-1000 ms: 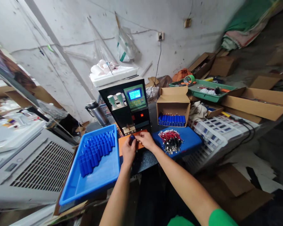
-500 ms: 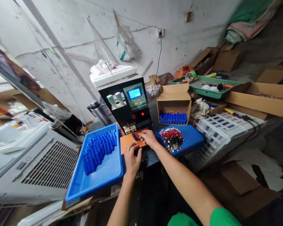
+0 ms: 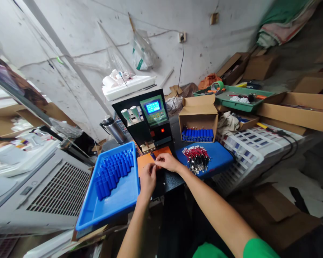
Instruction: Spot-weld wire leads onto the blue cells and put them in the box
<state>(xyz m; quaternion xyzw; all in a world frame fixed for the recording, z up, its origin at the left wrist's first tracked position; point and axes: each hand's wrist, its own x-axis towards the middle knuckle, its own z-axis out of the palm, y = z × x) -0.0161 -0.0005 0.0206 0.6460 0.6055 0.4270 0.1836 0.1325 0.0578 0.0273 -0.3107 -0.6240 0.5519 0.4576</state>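
Observation:
A blue cylindrical battery cell (image 3: 153, 156) points toward the electrodes of a black spot welder (image 3: 161, 140), above its orange work plate (image 3: 144, 161). My right hand (image 3: 168, 162) is closed around the cell's near end, the fingertips covering part of it. My left hand (image 3: 148, 179) is pinched closed just beside the right fingertips; what lies between its fingers is too small and hidden to make out. Left of the plate, a blue tray (image 3: 121, 206) holds rows of blue cells (image 3: 114, 172). A bundle of red and black wire leads (image 3: 196, 157) lies to the right.
Behind the leads stands an open cardboard box (image 3: 199, 111) with stacked blue cells. The leads rest on a blue surface (image 3: 220, 157). A steel flask (image 3: 113, 129) is left of the welder. Farther right are a green tray (image 3: 237, 102) and a white plastic crate (image 3: 239, 154).
My left hand has moved up and closed from spread fingers to a pinch. My right hand has shifted slightly left and down, so both hands' fingertips now meet at the cell's near end.

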